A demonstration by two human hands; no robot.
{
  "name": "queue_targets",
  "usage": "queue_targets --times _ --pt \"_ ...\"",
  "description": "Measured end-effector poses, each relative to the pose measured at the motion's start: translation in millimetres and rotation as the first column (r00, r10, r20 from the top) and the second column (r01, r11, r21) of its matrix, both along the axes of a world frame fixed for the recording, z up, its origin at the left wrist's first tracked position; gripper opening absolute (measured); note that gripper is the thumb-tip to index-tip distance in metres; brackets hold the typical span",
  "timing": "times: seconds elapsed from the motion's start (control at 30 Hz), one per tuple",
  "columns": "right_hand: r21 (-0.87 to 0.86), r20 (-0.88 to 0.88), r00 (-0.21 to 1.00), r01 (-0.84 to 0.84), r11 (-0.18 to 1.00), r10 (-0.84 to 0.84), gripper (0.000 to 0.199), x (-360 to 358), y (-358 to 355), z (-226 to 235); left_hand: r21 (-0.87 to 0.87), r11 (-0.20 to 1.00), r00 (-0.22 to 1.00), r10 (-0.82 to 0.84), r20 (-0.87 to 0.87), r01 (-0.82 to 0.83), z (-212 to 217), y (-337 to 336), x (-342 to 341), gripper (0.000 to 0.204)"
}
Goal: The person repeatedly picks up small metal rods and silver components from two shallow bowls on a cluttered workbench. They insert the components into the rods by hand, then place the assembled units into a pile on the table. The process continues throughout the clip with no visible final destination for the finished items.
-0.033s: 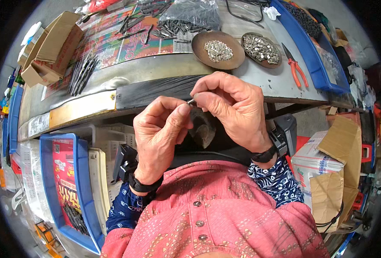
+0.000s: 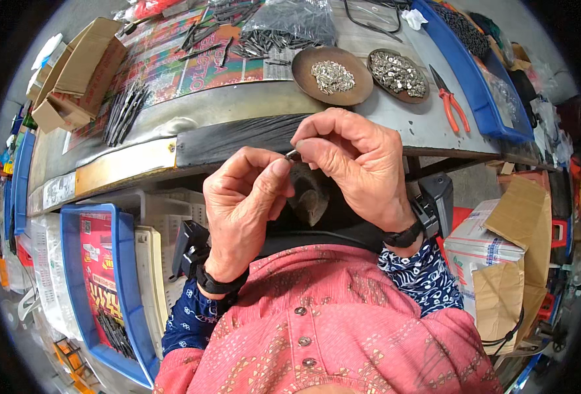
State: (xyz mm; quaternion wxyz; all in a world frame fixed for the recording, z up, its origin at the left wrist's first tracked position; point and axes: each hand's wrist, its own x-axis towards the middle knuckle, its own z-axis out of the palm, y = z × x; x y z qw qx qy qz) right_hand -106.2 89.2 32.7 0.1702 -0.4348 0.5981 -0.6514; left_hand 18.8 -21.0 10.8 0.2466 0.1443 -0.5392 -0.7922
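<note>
Just in front of the table's edge, my two hands meet at the fingertips. My left hand (image 2: 243,200) is closed, its thumb and index finger pinched at one end of a small thin silvery metal piece (image 2: 293,153). The other end sits in the pinch of my right hand (image 2: 355,167), whose remaining fingers curl inward. Fingertips cover most of the piece, so its exact kind does not show. Beyond the right hand stand a brown round dish (image 2: 305,82) of small silvery metal parts and a second dish (image 2: 413,100) with flat silvery bits.
Red-handled pliers (image 2: 452,108) lie right of the dishes, beside a long blue bin (image 2: 510,128). Dark slender metal pieces (image 2: 126,113) lie near a cardboard box (image 2: 80,69); more surround a clear plastic bag (image 2: 297,23). A blue tray (image 2: 125,262) stands low left, an opened carton (image 2: 500,289) low right.
</note>
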Motion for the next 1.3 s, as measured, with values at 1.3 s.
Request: queue_targets --times 1.3 --pt "0.091 -0.308 0.951 0.051 0.995 -0.02 0.029 -11.6 -9.0 -8.4 -0.088 0.996 1.0 0.011 0.023 -0.009 -7.1 -0.4 -0.6 0.012"
